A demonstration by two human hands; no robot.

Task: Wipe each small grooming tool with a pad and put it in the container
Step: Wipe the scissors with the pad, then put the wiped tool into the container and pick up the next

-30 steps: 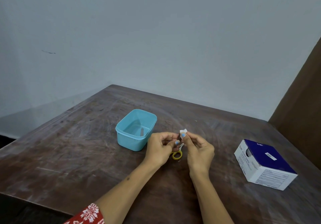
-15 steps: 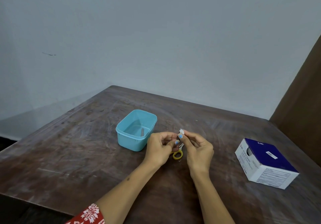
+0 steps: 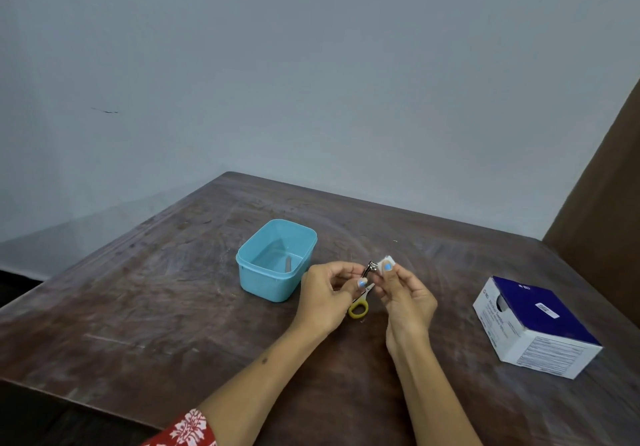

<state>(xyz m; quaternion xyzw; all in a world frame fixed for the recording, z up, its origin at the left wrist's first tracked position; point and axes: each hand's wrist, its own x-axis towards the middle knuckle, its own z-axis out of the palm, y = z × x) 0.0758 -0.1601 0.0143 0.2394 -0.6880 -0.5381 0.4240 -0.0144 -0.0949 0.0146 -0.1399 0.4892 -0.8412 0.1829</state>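
Wide brown wooden table (image 3: pixel 145 310) fills the view, and on its right side sits a blue and white carton (image 3: pixel 535 329), well apart from the action. Left of centre stands the turquoise plastic container (image 3: pixel 277 260), open-topped, with one slim metal tool (image 3: pixel 288 263) already lying inside against the near wall. Just beside the container the left hand (image 3: pixel 325 302) pinches a small metal nail clipper (image 3: pixel 367 269) between thumb and fingers, tip raised, while the right hand (image 3: pixel 405 295) pinches a white pad (image 3: pixel 387 264) against the clipper's head, thumb on top. Below the hands, yellow-handled scissors (image 3: pixel 359 305) lie on the wood (partly hidden by the left hand, so how the blades lie is unclear). To wipe well here, I judge, the left hand should hold the clipper by its body so the head stays exposed, and the right should draw the pad along the metal in firm strokes, turning the tool to reach both faces. Then it is a short reach left to the container.
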